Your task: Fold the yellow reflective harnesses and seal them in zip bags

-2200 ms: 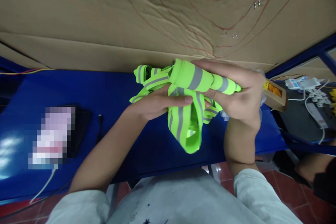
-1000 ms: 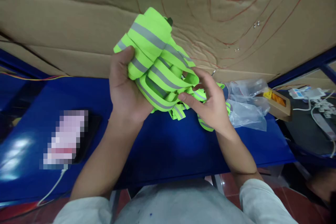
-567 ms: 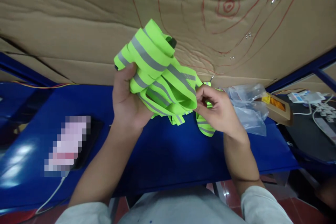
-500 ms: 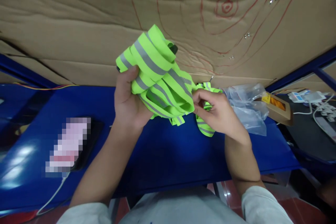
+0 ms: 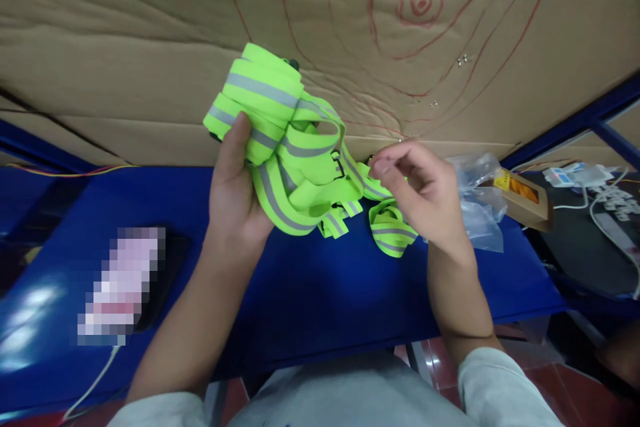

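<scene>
My left hand (image 5: 235,193) is closed on a bundled reflective strap (image 5: 265,90), neon yellow-green with grey stripes, its thumb pressed across the folds. Loose loops of the strap spill to the right, where a black buckle (image 5: 339,165) shows. My right hand (image 5: 423,190) is just right of these loops, fingers loosely curled and a little apart, with nothing visible in them. Below and behind it, more strap of the same kind (image 5: 393,230) lies coiled on the blue table (image 5: 320,293). Whether the held strap joins that coil is hidden.
On the left, a phone (image 5: 120,280) with a blurred screen lies on the table, a white cable attached. Clear plastic bags (image 5: 480,213) and a brown box (image 5: 523,197) are at the right. Cardboard (image 5: 150,60) with red marker lines stands behind the table.
The left hand and its bundle have shifted slightly left, and the strap loops have spread open. My right hand has come away from the bundle's edge.
</scene>
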